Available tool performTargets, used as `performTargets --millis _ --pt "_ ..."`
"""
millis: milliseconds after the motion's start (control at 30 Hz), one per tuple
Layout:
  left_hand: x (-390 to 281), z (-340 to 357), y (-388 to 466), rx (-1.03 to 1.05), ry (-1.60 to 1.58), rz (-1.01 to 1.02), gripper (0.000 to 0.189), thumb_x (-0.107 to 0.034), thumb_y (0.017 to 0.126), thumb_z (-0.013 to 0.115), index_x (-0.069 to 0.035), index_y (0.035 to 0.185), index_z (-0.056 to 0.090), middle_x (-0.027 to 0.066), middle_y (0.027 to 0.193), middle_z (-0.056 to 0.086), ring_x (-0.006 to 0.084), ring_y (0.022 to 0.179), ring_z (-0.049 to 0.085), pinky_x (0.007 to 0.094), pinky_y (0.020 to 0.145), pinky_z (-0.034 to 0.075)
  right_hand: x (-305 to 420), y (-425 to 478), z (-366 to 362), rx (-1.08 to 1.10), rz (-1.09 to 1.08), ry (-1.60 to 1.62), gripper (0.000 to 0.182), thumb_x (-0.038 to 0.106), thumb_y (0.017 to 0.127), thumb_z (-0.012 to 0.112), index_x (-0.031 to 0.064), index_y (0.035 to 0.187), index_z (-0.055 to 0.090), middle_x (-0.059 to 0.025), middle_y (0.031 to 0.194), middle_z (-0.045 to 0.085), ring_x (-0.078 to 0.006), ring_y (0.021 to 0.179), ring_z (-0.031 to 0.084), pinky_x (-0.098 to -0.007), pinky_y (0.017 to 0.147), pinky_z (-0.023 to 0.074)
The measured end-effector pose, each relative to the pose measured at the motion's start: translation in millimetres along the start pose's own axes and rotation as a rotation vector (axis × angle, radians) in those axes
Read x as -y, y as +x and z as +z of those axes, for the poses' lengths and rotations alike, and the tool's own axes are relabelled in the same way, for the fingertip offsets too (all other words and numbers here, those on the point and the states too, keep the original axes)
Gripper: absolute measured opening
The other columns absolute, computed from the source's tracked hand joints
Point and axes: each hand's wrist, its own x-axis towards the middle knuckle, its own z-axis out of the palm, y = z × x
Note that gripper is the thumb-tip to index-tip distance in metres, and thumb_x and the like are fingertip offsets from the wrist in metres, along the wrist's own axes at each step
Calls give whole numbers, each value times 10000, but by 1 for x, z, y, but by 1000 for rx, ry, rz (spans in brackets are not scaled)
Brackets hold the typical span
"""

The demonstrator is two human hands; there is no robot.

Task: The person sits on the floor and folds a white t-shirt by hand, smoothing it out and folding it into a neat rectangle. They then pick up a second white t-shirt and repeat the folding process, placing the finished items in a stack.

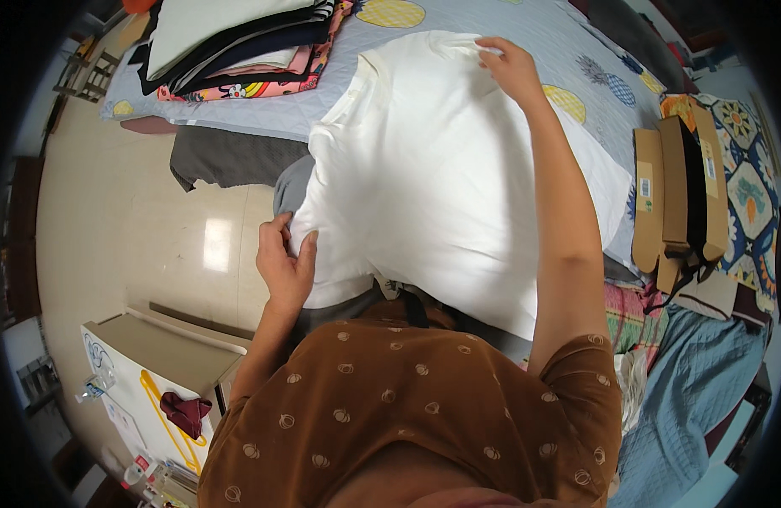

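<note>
A white T-shirt (428, 152) lies spread before me, partly on the bed and partly over my lap. Its neckline faces left, towards the floor side. My left hand (284, 260) has the near sleeve edge between thumb and fingers, close to my knee. Stretched far forward, my right hand (511, 66) grips the T-shirt at its far sleeve or shoulder with the fingertips. My right forearm passes over the lower part of the shirt, hiding some of it. Shallow wrinkles run across the white cloth.
A stack of folded clothes (238, 54) rests on the pineapple-print bedspread (330, 63), far left. To the right stand opened cardboard packaging (679, 190) and a teal quilted cloth (673, 394). A white cabinet (127, 394) at lower left bears yellow hangers (168, 422) and a maroon cloth (186, 411).
</note>
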Motion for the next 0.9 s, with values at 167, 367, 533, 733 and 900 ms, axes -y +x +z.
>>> performTargets --millis 167,367,533,733,900 --pt "-2 -2 11 89 54 34 461 -141 837 733 11 1247 584 180 1057 578 337 945 569 380 799 477 -20 73 80 -83 -299 -426 504 164 868 588 129 1370 568 -138 1267 649 -282 943 713 -354 786 560" --pt "-10 6 33 101 101 130 335 -23 768 731 -14 1082 615 132 988 589 287 829 555 362 710 465 4 68 98 331 78 -448 571 105 786 562 158 1355 572 -141 1144 702 -332 845 683 -409 759 546" --pt "-9 8 45 182 -33 50 154 -13 779 684 -41 880 572 126 850 573 270 736 543 337 672 452 7 42 43 305 111 -198 333 140 828 596 159 1153 664 -71 975 721 -236 906 682 -359 804 529" --pt "-26 -23 58 361 -779 -294 127 21 924 588 -73 978 522 -64 829 488 33 770 446 195 696 385 65 -28 -111 198 91 277 110 97 897 609 73 1001 637 -7 807 650 -85 658 634 -261 626 519" --pt "-78 -60 101 459 -937 -283 162 -1 911 619 -70 1034 539 12 956 643 58 842 577 217 767 472 109 -64 -233 90 -146 277 101 125 929 619 97 1013 667 26 809 646 -48 611 578 -211 617 486"
